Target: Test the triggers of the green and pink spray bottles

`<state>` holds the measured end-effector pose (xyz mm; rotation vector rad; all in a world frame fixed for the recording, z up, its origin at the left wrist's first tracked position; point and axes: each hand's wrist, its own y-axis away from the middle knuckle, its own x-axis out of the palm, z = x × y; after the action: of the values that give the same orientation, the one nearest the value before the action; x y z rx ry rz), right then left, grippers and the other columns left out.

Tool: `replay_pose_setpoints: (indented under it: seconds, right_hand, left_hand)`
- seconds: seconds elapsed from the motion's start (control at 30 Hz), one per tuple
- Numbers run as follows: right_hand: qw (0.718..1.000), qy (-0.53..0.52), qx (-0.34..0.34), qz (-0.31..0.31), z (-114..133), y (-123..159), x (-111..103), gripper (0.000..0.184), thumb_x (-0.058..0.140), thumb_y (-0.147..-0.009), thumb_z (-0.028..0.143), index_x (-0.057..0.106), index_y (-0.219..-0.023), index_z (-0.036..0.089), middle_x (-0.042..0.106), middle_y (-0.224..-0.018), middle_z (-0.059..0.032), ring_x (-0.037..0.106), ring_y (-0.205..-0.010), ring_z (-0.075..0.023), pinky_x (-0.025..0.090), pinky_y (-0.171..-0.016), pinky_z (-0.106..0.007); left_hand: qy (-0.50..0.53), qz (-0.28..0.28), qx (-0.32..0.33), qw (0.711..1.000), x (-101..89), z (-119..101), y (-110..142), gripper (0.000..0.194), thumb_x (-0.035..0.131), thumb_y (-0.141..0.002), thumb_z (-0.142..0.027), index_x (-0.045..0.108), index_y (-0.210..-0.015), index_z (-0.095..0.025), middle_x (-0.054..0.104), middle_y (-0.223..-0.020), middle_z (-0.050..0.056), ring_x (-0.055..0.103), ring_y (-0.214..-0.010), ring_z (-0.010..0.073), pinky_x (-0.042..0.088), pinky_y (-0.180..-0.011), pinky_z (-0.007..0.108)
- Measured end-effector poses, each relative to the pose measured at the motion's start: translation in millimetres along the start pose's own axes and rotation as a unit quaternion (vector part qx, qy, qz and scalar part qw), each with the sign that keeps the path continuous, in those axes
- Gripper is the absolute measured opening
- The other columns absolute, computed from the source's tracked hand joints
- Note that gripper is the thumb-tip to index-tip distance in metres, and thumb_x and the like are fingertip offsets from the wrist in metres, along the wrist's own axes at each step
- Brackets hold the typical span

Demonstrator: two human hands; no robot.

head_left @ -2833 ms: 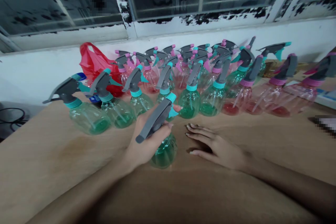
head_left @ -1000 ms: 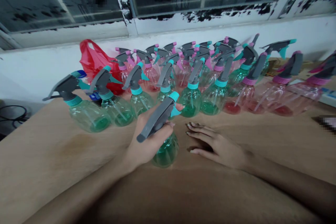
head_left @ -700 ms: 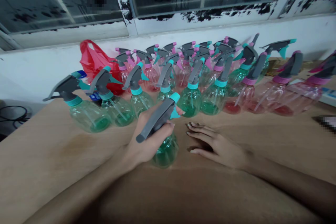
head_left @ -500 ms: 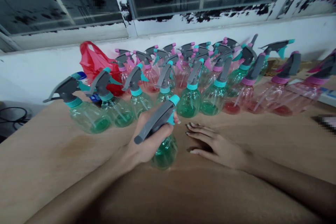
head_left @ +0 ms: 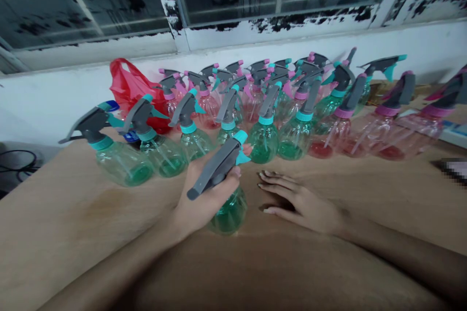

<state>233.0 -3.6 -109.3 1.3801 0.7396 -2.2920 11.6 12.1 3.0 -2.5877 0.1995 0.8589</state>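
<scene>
My left hand is closed around the neck of a green spray bottle, below its grey head with a teal nozzle and trigger. The bottle stands on the table and holds green liquid; its collar is hidden by my hand. To its right, my right hand lies on the tabletop, fingers spread and holding nothing. Just beyond both hands is a row of spray bottles, among them a green one with a teal collar and a pink one with red liquid.
More pink and green spray bottles crowd behind the front row. A red plastic bag sits at the back left of the wooden table. A dark flat object lies at the right edge. Black cables hang at far left.
The fingers of my left hand have shifted off the trigger, which now shows more fully and sticks farther out. My right hand and the other bottles have stayed put.
</scene>
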Motion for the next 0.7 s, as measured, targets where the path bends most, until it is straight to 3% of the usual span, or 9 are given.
replay_pose_setpoints:
  seconds: [0.13,0.37,0.53,0.7]
  right_hand:
    - [1.000,-0.001,-0.004,-0.011,-0.8,0.1,1.1,0.053,0.047,-0.087,0.050,0.047,-0.131,0.019,0.043,-0.141,-0.0063,0.034,-0.132,-0.0211,0.033,-0.108,-0.042]
    - [1.000,-0.007,-0.007,-0.021,0.5,-0.9,0.4,0.053,0.047,-0.088,0.049,0.047,-0.131,0.019,0.044,-0.140,-0.0067,0.034,-0.132,-0.0213,0.033,-0.108,-0.043]
    - [1.000,-0.006,-0.007,-0.019,2.1,-2.6,-1.7,0.054,0.046,-0.088,0.051,0.047,-0.131,0.019,0.045,-0.140,-0.0076,0.036,-0.131,-0.0213,0.033,-0.108,-0.043]
    - [0.999,-0.006,-0.012,-0.033,2.0,-3.4,-1.9,0.053,0.046,-0.087,0.052,0.052,-0.127,0.017,0.048,-0.137,-0.0094,0.038,-0.130,-0.0216,0.034,-0.107,-0.042]
  left_hand:
    - [-0.023,-0.016,-0.009,1.000,2.9,2.8,0.9,0.010,0.054,-0.074,-0.026,0.054,-0.065,-0.025,0.044,-0.056,-0.004,0.046,-0.051,0.0140,0.043,-0.049,0.027]
    - [-0.035,0.005,0.008,0.999,1.3,1.7,-1.5,0.015,0.053,-0.076,-0.030,0.064,-0.085,-0.028,0.052,-0.061,-0.003,0.049,-0.055,0.0154,0.047,-0.056,0.030]
    - [-0.035,-0.001,-0.045,0.998,1.1,-1.4,0.6,0.018,0.058,-0.073,-0.041,0.062,-0.068,-0.024,0.057,-0.060,-0.002,0.055,-0.057,0.0177,0.047,-0.055,0.032]
    - [-0.046,0.003,-0.080,0.996,3.0,12.0,12.2,0.028,0.064,-0.069,-0.048,0.063,-0.084,-0.024,0.068,-0.078,0.001,0.063,-0.077,0.0244,0.052,-0.071,0.039]
